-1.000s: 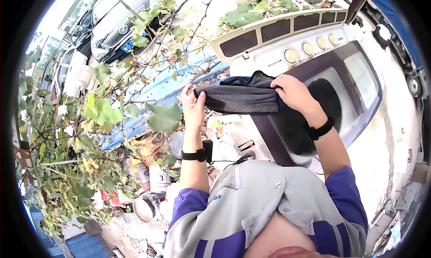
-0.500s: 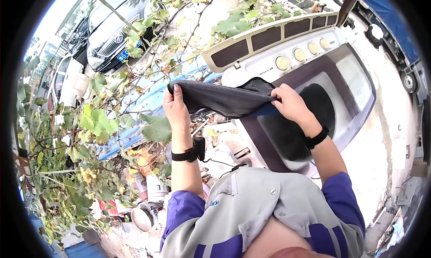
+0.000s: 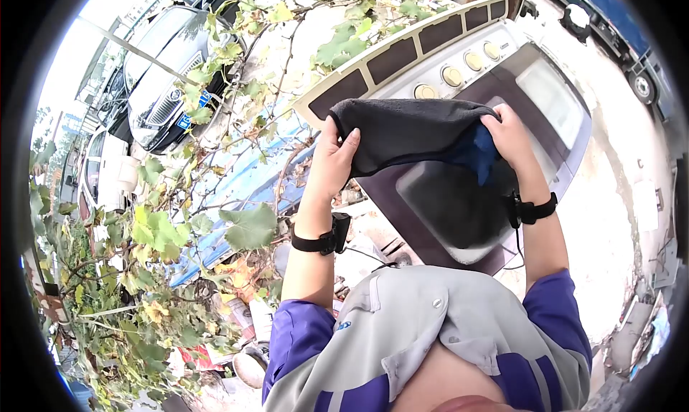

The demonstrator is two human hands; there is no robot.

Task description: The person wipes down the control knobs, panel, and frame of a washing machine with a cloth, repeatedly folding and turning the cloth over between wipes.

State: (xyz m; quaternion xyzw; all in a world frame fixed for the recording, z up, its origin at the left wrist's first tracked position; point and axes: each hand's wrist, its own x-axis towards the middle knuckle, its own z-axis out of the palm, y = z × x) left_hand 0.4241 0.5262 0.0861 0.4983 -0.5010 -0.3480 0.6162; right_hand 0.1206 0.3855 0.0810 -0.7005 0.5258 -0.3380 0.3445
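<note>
A dark grey towel-like cloth [image 3: 413,130] with a blue patch on its right side hangs stretched between my hands. My left hand [image 3: 332,153] pinches its left edge, thumb in front. On the other side, my right hand [image 3: 511,133] is closed on the upper right corner, beside the bunched blue part. Below and behind the cloth stands a twin-tub washing machine [image 3: 409,229] with a purplish top, a dark see-through cover and round cream knobs [image 3: 451,76]. The cloth hides part of the machine's top and control panel.
Grape vines with leaves [image 3: 247,227] spread along the left, over a blue sheet [image 3: 276,186]. A parked black car [image 3: 161,100] stands beyond them. At the upper right is a truck with a wheel [image 3: 642,87] showing. Clutter lies on the ground near my left elbow.
Both hands have moved right and the cloth with them; its left end is higher and its face is spread wider. The view has shifted slightly, and more blue shows by my right hand.
</note>
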